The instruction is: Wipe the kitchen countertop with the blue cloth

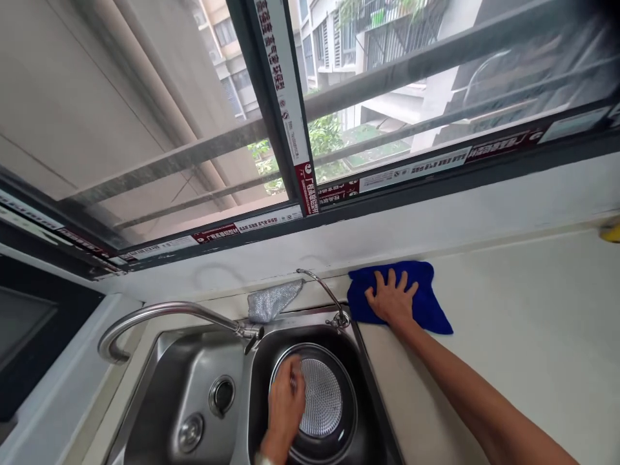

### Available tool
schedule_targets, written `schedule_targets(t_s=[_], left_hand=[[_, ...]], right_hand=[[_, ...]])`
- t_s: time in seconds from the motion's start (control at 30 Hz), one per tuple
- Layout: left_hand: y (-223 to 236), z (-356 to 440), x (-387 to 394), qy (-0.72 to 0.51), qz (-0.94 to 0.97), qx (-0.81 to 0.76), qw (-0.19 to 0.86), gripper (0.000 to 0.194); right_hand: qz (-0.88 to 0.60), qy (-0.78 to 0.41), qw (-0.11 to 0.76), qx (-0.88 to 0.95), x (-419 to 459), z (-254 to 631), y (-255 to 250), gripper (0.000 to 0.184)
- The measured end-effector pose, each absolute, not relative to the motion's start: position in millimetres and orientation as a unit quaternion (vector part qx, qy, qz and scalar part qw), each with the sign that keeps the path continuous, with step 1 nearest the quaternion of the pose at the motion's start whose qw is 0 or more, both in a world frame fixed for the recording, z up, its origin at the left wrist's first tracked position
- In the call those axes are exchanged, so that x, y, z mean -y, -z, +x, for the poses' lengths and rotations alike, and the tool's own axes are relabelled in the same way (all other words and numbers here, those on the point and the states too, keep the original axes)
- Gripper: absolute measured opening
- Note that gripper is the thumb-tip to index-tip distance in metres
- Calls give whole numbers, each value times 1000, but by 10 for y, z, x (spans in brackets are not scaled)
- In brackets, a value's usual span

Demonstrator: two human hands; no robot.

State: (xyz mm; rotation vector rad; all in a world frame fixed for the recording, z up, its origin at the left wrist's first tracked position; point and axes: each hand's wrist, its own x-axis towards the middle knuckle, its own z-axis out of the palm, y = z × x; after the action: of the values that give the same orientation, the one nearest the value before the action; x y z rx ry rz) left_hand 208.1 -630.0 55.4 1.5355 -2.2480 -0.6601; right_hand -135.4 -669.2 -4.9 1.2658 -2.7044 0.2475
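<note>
My right hand [393, 298] lies flat on a blue cloth [429, 303], fingers spread, pressing it against the pale countertop just right of the sink. The cloth is spread out with uneven edges. Over the right sink basin, my left hand [287, 397] hangs with its fingers loosely curled in and nothing visible in them. Below that hand sits a round dark pan [322, 397] with a textured silver centre. The hand covers part of the pan's left side, and I cannot tell whether it touches it.
A large curved faucet [169, 309] reaches over the left basin [165, 387], which has two drain fittings. A thin tap [329, 290] stands at the sink's back right corner. A grey cloth [274, 301] lies behind the sink. Windows rise beyond; a yellow object [611, 232] shows far right.
</note>
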Motion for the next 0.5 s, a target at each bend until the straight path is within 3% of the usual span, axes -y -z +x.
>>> schedule_targets(t_s=[0.13,0.3,0.5], left_hand=[[-680,1548,7147,161,532,820,137,43],[-517,1363,7764,83,571,813,80,53],[-672,1420,8007,41,598,801,11,38]], right_hand=[[421,-87,78,900,6698,-1373,70,59],[422,-84,82,899,6693,-1373,66,60],[420,-94,93,898,6696,-1360,46,58]])
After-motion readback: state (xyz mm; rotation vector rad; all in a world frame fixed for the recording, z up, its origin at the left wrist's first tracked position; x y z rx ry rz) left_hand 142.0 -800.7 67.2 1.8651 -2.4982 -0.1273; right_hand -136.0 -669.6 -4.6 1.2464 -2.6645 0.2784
